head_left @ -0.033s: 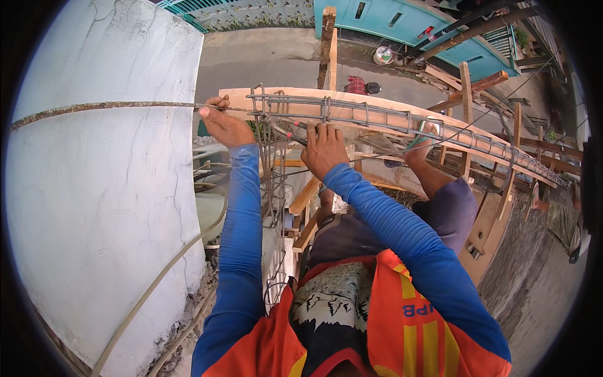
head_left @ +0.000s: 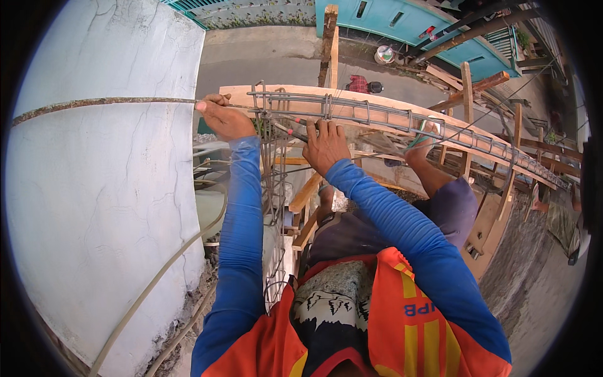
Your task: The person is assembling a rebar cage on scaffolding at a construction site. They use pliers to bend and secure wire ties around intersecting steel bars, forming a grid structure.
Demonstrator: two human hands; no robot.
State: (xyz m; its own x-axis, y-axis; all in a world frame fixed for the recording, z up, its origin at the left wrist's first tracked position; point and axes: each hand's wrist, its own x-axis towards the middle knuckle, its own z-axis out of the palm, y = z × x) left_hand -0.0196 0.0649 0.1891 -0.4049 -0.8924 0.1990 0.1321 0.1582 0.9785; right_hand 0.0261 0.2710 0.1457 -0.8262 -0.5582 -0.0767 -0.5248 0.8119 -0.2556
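Observation:
At the left end of the rebar cage (head_left: 370, 113), my left hand (head_left: 226, 119) is closed around a thin rusty steel bar (head_left: 100, 102), which runs left across the white wall. My right hand (head_left: 326, 147) grips the handles of pincers (head_left: 291, 131), dark with red bands. Their jaws point left, to where the cage meets upright bars (head_left: 270, 182); the exact contact there is too small to make out. The cage lies along a long wooden board (head_left: 239, 94).
A cracked white wall (head_left: 113, 201) rises at my left, with a pale hose (head_left: 157, 279) beside it. Wooden props (head_left: 466, 94) stand around the board. My foot (head_left: 422, 141) rests by the cage. Far below, a person in a red checked top (head_left: 358, 84) is on the road near a bucket (head_left: 384, 54).
My left hand has turned slightly and its fingers have closed more around the bar. The right hand and pincers have barely moved.

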